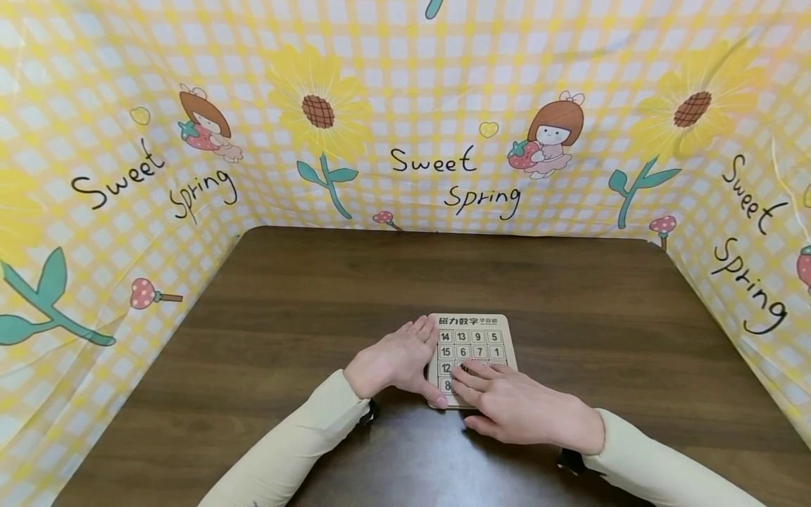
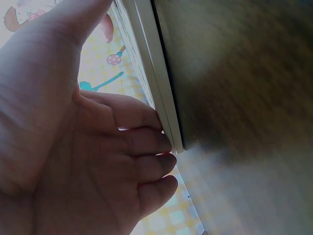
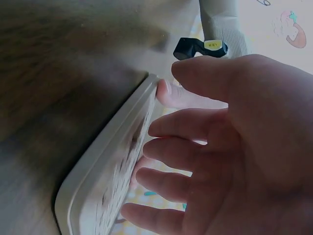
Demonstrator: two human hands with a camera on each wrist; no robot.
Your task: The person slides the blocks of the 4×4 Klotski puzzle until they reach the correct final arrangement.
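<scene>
A pale number slide puzzle (image 1: pixel 472 322) lies flat on the dark table, with numbered tiles in rows and Chinese lettering along its far edge. Along its left side rests my left hand (image 1: pixel 400 357), fingers stretched forward at the edge and thumb on the near left corner. In the left wrist view, the fingertips (image 2: pixel 164 142) touch the board's side. My right hand (image 1: pixel 516 401) lies over the lower right tiles with its fingers extended, hiding several of them. Tiles such as 14, 13, 9 and 5 show in the far row. The right wrist view has those fingers (image 3: pixel 168 152) close over the tile face.
Brown wood-grain table (image 1: pixel 304 282) surrounds the puzzle. Yellow checked cloth (image 1: pixel 412 91) printed with flowers and "Sweet Spring" hangs at the back and both sides. A black wrist strap (image 3: pixel 198 47) with a yellow label shows on the left wrist.
</scene>
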